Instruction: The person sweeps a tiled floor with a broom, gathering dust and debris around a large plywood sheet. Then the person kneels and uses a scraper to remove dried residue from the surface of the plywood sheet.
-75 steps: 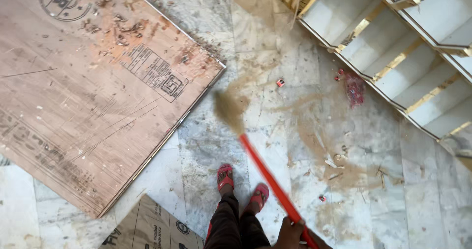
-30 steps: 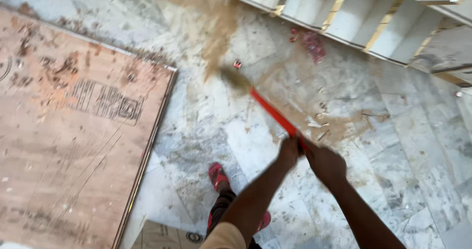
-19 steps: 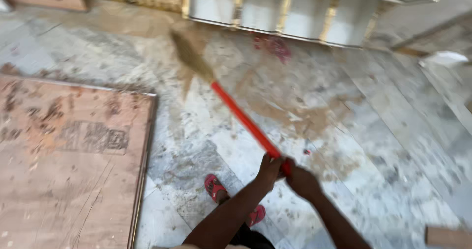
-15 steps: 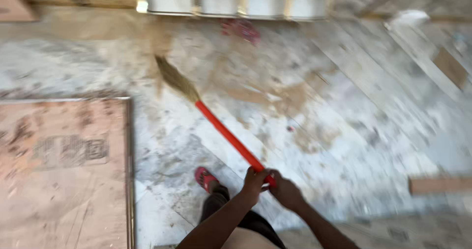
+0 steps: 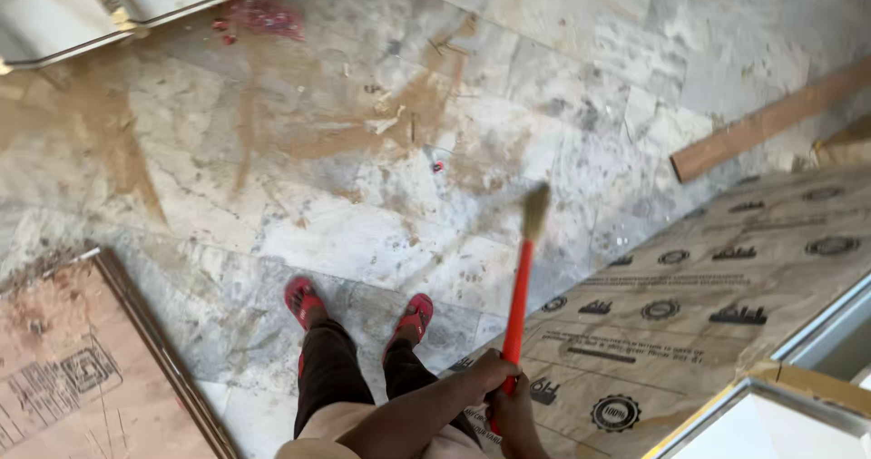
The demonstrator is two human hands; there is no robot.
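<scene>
1. Hands come first: the left hand (image 5: 485, 375) and the right hand (image 5: 519, 415) are both closed tight around the lower end of the red-handled broom (image 5: 520, 287), at the bottom centre of the frame, the left just above the right.
2. The broom is held nearly upright in the picture, its straw-coloured bristle head (image 5: 535, 210) blurred over the marble floor (image 5: 581, 87) at centre right; whether the bristles touch the floor cannot be told.
3. Judged from the floor, the sweeping is only partly done: broad streaks of brown sawdust (image 5: 363, 132) are spread across the upper centre and upper left, with small chips and one red scrap (image 5: 438, 165) among them. No gathered pile is seen.
4. The tiles just around the two red sandals (image 5: 358, 307) look cleaner, so that patch is judged mostly finished.
5. Counted: one broom, two hands on it, two sandals.
6. Two printed plywood sheets are seen, one (image 5: 82, 368) at lower left with dust on it, one (image 5: 689, 305) at lower right beneath the broom handle.
7. One loose wooden strip (image 5: 771, 122) lies at upper right, and one white shelf unit (image 5: 118, 1) shows at upper left, with a reddish stain (image 5: 263, 14) beside it.
</scene>
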